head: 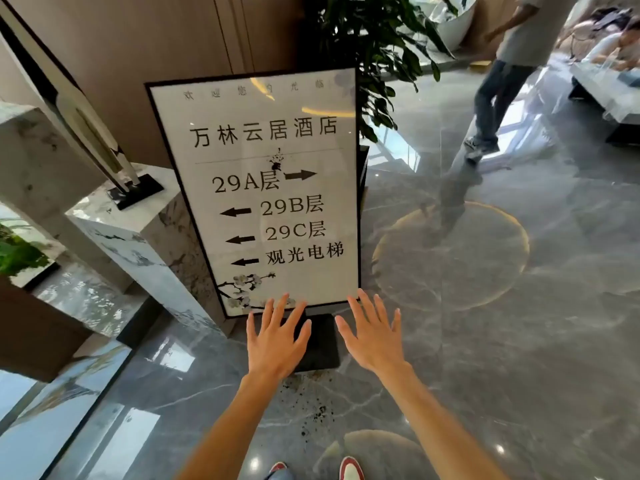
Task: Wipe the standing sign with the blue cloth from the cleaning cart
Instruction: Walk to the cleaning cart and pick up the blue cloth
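The standing sign (256, 188) is a tall white panel in a black frame with black lettering and arrows, standing on a black base (320, 344) on the floor straight ahead. My left hand (277, 336) is held out flat with fingers spread, its fingertips at the sign's lower edge. To its right, my right hand (372, 332) is also spread and empty, with fingertips near the sign's lower right corner. Neither hand holds anything. No blue cloth and no cleaning cart are in view.
A marble plinth (138, 237) with a tall sculpture (86, 116) stands left of the sign. A leafy plant (374, 46) rises behind it. A person (502, 81) walks across the glossy grey floor at the right. Dark specks (318, 410) lie on the floor near the base.
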